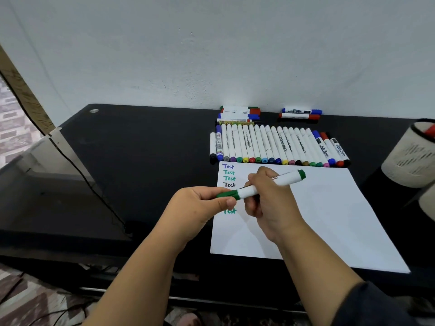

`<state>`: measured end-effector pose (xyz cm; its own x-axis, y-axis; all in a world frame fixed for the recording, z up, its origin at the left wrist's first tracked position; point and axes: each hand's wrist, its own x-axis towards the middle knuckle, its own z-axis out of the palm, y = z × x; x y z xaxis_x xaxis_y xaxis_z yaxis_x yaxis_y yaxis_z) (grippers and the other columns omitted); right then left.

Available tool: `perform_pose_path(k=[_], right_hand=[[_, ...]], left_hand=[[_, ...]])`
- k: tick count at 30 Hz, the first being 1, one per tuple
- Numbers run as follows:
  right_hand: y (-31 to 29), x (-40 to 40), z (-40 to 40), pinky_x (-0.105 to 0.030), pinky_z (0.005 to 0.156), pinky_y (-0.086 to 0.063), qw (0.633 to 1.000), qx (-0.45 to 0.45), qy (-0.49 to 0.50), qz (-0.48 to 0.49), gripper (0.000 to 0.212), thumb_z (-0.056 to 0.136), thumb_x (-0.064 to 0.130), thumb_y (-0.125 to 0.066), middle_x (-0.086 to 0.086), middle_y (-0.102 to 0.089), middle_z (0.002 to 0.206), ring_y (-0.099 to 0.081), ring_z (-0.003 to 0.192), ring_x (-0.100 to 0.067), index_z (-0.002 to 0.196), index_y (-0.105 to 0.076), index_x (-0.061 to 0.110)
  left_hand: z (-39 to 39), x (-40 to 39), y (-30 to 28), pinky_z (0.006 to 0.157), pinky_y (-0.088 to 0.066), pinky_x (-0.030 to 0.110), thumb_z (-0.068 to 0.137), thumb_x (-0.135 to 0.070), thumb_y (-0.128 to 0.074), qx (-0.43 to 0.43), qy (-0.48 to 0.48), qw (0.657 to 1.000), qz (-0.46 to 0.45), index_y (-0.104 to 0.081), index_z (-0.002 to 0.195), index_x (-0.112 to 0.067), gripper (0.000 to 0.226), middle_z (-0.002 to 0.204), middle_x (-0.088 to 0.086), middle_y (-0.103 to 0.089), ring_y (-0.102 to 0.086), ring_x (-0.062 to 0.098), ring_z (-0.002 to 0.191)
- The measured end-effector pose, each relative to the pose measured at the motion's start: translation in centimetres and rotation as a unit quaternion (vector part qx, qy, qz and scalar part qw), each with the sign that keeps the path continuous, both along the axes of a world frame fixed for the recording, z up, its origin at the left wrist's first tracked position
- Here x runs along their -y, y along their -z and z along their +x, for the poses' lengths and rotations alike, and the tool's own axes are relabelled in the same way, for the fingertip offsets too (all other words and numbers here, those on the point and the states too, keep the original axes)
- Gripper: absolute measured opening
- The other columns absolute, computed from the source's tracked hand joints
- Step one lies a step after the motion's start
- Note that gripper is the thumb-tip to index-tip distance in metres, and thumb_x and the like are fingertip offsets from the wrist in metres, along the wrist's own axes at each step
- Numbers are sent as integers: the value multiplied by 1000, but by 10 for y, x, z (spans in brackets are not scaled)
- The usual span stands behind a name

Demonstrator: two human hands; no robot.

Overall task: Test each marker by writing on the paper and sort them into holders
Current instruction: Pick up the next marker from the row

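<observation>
I hold a green marker (266, 185) over the paper (324, 215). My right hand (270, 203) wraps round its white body. My left hand (200, 205) pinches its green cap (227, 194) with thumb and fingers. Under my hands are "Test" words. Past my fingers lies a row of markers (277, 144). A holder (409, 156) stands far right.

marker row (277, 144) walling paper (329, 220) (far edge), holder (404, 158) right
</observation>
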<state>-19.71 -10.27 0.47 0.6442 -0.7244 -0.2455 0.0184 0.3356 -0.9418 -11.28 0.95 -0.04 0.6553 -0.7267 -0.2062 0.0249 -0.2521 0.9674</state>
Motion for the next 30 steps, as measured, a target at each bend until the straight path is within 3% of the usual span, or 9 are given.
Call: perform_pose_path(k=[7,13,15,18,20,23,26,28,30], right_hand=[[-2,-2,4,-17,40,-29,998,4,26,50,34,94,7,-46,5,-52,43,-35,35,-8,62,-43,17],[-14,1,-12,-20,43,-30,999,22,34,26,21,92,30,-59,0,-50,47,-37,41,-9,78,-58,14],[-21,3,-23,-21,44,-32,995,61,61,44,16,91,28,-61,-4,-56,53,-39,45,-11,90,-54,13],[-29,8,-41,-23,55,-41,991,15,94,-93,23,88,12,-64,-1,-61,66,-47,59,-13,96,-45,22],[-34,15,-54,-12,63,-40,943,-72,55,-319,26,88,12,-63,6,-53,80,-48,71,-7,103,-50,28],[-40,31,-71,-14,78,-41,786,-160,24,-596,35,86,12,-65,4,-37,100,-45,92,-10,119,-62,22],[-54,54,-86,-31,63,-44,682,-192,41,-705,20,81,3,-68,-8,-47,99,-49,90,-25,100,-69,9],[-63,73,-97,-30,54,-39,634,-226,25,-739,16,77,-1,-69,-14,-54,94,-55,80,-32,92,-66,5],[-70,98,-107,-35,57,-43,614,-279,26,-738,18,85,2,-62,-15,-54,101,-54,84,-33,103,-62,4]], left_hand=[[-4,6,0,88,-52,30,77,-21,-74,39,-38,998,-4,-74,86,-32,15,90,-11,-73,-66,7,92],[-19,6,-14,66,-50,11,82,-27,-70,74,-50,996,-1,-70,86,-41,14,82,-17,-70,-64,-3,79],[-27,6,-22,67,-51,16,83,-29,-69,77,-67,995,6,-71,96,-36,16,84,-16,-69,-64,1,81],[-38,10,-35,66,-47,23,85,-32,-66,95,-62,993,33,-70,91,-36,9,89,-6,-69,-59,9,81],[-46,17,-46,61,-43,22,86,-34,-65,108,-49,992,39,-67,82,-39,6,91,-3,-69,-56,8,81],[-56,34,-62,57,-40,19,85,-36,-66,109,-34,993,25,-67,82,-33,5,102,-9,-66,-56,7,91],[-69,56,-79,59,-40,20,86,-39,-63,150,11,988,20,-64,75,-36,12,97,-6,-68,-56,10,86],[-75,74,-89,64,-40,19,86,-39,-63,161,48,986,-1,-65,77,-37,10,93,-7,-70,-59,11,88],[-81,96,-96,66,-38,12,86,-41,-63,157,95,983,-28,-67,83,-40,5,95,-13,-69,-58,5,90]])
